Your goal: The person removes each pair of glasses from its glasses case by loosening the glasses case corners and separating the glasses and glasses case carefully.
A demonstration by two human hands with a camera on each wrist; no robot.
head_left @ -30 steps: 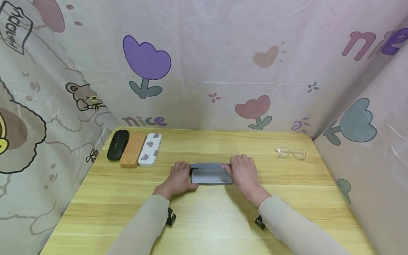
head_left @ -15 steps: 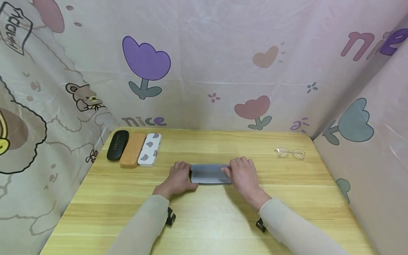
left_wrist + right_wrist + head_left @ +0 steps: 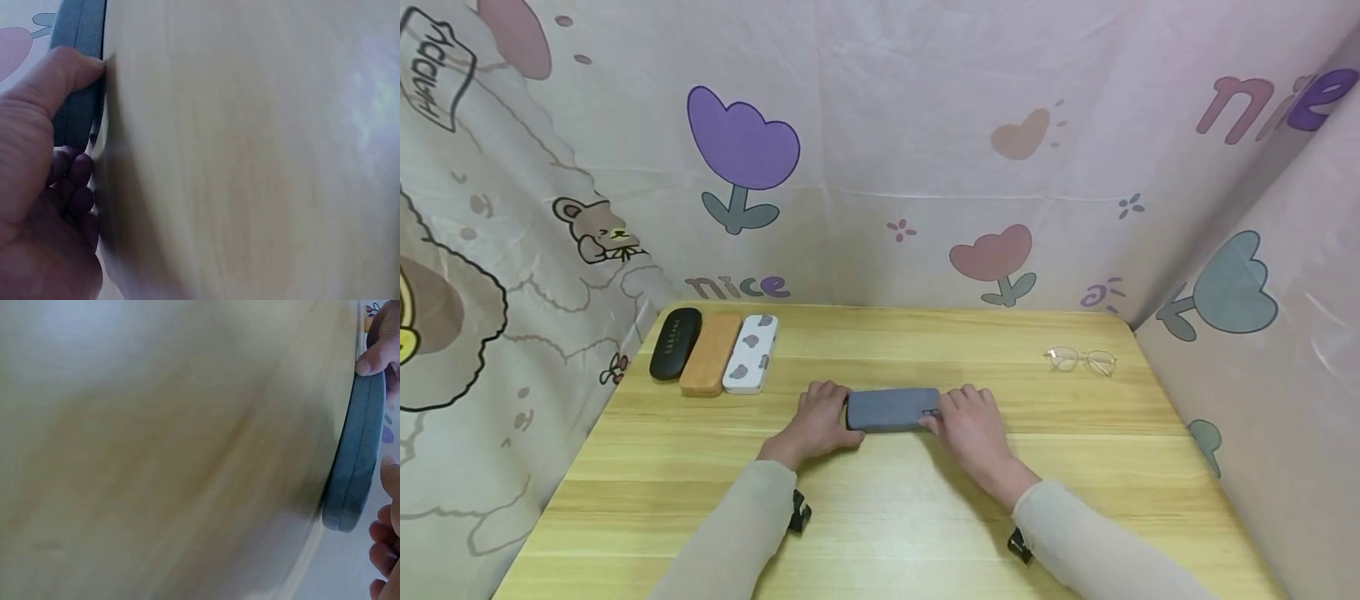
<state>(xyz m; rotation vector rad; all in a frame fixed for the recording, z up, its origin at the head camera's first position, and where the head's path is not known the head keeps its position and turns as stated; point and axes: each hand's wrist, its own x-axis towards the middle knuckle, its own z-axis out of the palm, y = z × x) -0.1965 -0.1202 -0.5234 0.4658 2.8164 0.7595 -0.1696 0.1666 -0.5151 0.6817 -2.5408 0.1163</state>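
A blue-grey glasses case lies closed on the wooden table, its long side across my front. My left hand grips its left end; in the left wrist view the thumb presses the case's front side and the fingers bend round the end. My right hand is at the right end, thumb over the lid's corner by a small printed mark. In the right wrist view, its loosely bent fingers appear beyond the case's end, apart from its front side. The inside of the case is hidden.
At the back left lie a black glasses case, an orange one and a white one with bear prints, side by side. Thin-framed glasses rest at the back right. Patterned curtains surround the wooden table.
The blue-grey case's lid has come down over the pale inside and is now closed. My right hand has moved slightly down and forward with the lid; my left hand has stayed put.
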